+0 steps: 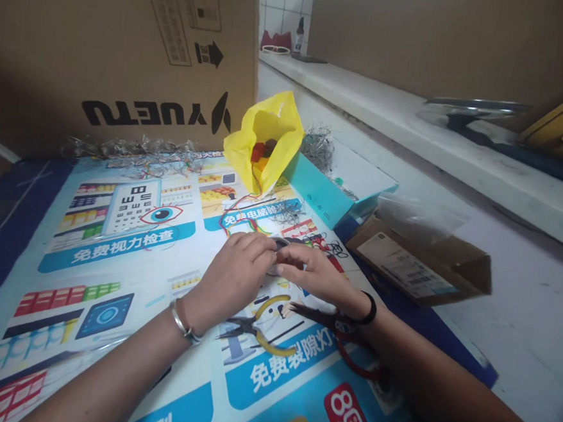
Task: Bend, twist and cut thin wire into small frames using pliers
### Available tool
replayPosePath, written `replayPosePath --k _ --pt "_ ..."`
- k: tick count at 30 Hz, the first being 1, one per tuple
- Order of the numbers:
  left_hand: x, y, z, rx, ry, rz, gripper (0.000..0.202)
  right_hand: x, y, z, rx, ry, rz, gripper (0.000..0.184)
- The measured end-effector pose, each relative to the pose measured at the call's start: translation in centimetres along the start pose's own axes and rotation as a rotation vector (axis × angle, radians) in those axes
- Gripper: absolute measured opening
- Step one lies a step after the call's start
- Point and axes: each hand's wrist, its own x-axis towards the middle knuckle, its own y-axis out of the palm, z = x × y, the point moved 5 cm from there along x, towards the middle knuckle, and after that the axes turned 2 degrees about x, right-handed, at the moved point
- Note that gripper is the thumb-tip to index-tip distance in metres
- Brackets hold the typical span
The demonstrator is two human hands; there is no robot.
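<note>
My left hand [232, 276] and my right hand [316, 274] meet over a printed poster [129, 252], fingers pinched together on a small grey round piece [279, 244] between them. Exactly what the piece is cannot be told. Yellow-handled pliers [258, 330] lie on the poster just below my left hand. Red-handled pliers [344, 344] lie partly under my right wrist. A silver bangle sits on my left wrist and a black band on my right.
A yellow bag [266, 133] with red and orange bits stands open behind the hands, coloured cords [235, 215] trailing from it. A teal box [331, 189] with wire bits, a brown carton [432, 266], a large cardboard box [119, 52] and a white ledge [413, 117] surround the area.
</note>
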Motion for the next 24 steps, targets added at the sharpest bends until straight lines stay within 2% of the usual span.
replayPosePath --k 4,9,12,15,18,21,24 --pt "0.0 -0.5 -0.7 0.064 0.042 -0.043 0.021 -0.3 0.5 0.1 -0.025 0.038 0.011 0.017" --pt "-0.2 -0.6 -0.2 0.042 -0.032 -0.095 0.020 -0.3 0.1 -0.4 0.096 0.101 -0.041 0.011" --pt "-0.3 -0.2 0.4 -0.032 -0.095 -0.108 0.019 -0.3 -0.4 -0.5 0.115 0.048 -0.093 0.012" --pt "-0.3 0.2 1.0 -0.186 -0.154 -0.073 0.015 -0.3 -0.9 -0.1 0.021 -0.038 -0.084 0.014" --pt "-0.4 0.7 2.0 -0.324 -0.217 -0.044 0.016 -0.3 -1.7 -0.4 -0.135 -0.008 -0.083 0.016" --pt "-0.6 1.6 3.0 -0.343 -0.251 0.000 0.016 -0.4 -2.6 -1.3 -0.338 0.041 -0.113 0.018" --pt "-0.8 2.7 3.3 -0.298 -0.233 0.096 0.016 -0.6 -3.1 -2.2 -0.467 0.050 -0.123 0.022"
